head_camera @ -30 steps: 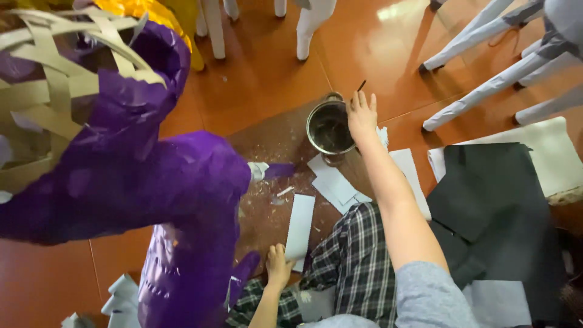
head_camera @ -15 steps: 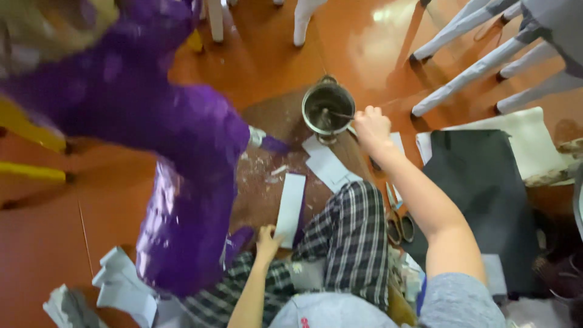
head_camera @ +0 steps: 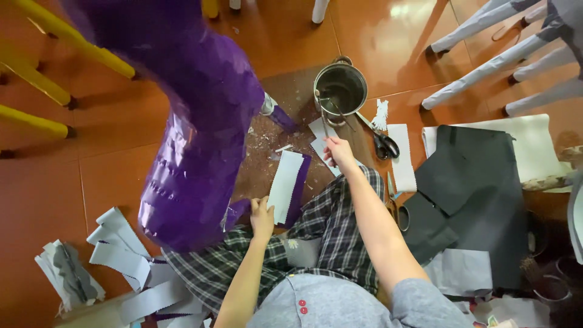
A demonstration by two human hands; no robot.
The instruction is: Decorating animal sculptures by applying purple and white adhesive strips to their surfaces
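Left hand (head_camera: 262,217) nearest, closed on the lower end of a white-and-purple paper strip (head_camera: 286,187), holding it flat, white face up, likely for pasting. Just beyond, right hand (head_camera: 337,152) pinches a thin brush handle (head_camera: 323,121) whose far end reaches into the metal pot (head_camera: 340,90). Scissors (head_camera: 381,141) lie on the floor right of that hand. Large purple papered figure (head_camera: 188,121) hangs left of both hands. Cut strips (head_camera: 124,243) are piled further left.

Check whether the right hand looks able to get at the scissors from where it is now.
Probably yes: the right hand sits just left of the scissors, which lie uncovered on the floor, though it holds a brush.
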